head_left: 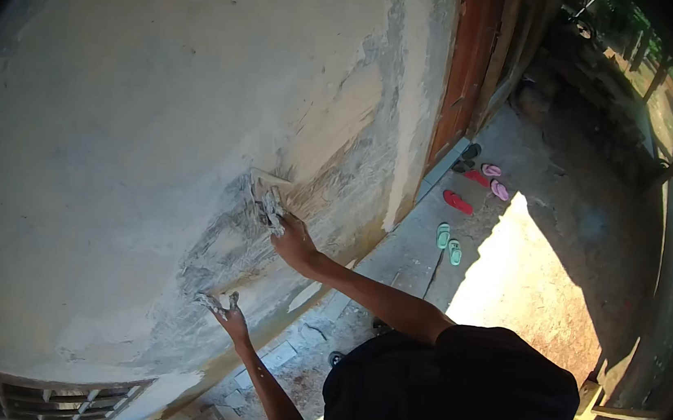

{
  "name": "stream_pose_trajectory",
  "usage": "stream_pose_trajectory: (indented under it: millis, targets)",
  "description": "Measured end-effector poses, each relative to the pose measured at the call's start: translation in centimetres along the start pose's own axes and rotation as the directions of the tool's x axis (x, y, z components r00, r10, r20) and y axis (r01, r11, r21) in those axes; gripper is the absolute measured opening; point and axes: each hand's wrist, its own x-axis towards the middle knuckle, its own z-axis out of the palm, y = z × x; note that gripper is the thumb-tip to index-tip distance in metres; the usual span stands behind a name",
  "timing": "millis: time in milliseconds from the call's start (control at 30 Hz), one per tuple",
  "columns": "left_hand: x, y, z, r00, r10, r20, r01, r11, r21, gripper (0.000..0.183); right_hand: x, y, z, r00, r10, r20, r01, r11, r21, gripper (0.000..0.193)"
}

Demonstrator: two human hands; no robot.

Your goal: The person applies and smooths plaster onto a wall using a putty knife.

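Observation:
My right hand is raised against the plastered wall, closed around a scraper with a pale straight edge that lies on the surface. Grey-white plaster coats its fingers and hides the handle. Lower and to the left, my left hand reaches to the wall with thumb and fingers apart, also smeared with plaster. Nothing clearly shows in it. Around both hands is a rough grey patch of streaked plaster, and bare yellowish wall shows to the upper right of it.
A barred window opening sits at the lower left. Beyond the wall's right edge stands a brown wooden door. Green sandals, red slippers and pink slippers lie on the concrete floor near it. Sunlight falls on the ground at right.

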Motion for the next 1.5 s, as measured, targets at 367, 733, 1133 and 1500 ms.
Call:
stream_pose_trajectory:
  millis: [367,733,1133,1500]
  targets:
    - [-0.8,1.2,-1.1,0.999,-0.037,0.008,0.036,0.996,0.088,0.052,13.7,7.6,-18.0,0.589,0.695,-0.412,-0.094,0.566,0.819,0.024]
    - [-0.5,0.7,-1.7,0.992,-0.066,0.107,0.065,0.998,0.009,0.075,5.0,-6.7,-10.8,0.791,0.163,-0.590,0.051,0.943,0.329,0.007]
    - [-0.1,-1.7,-3.1,0.993,0.021,0.114,-0.006,0.992,-0.128,0.075,10.5,-4.0,-12.4,0.767,0.390,-0.510,-0.154,0.883,0.443,0.013]
    - [-0.5,2.4,-2.4,0.992,-0.028,0.126,0.039,0.995,-0.087,0.079,8.1,1.8,-18.6,0.702,0.506,-0.501,-0.012,0.712,0.703,0.004]
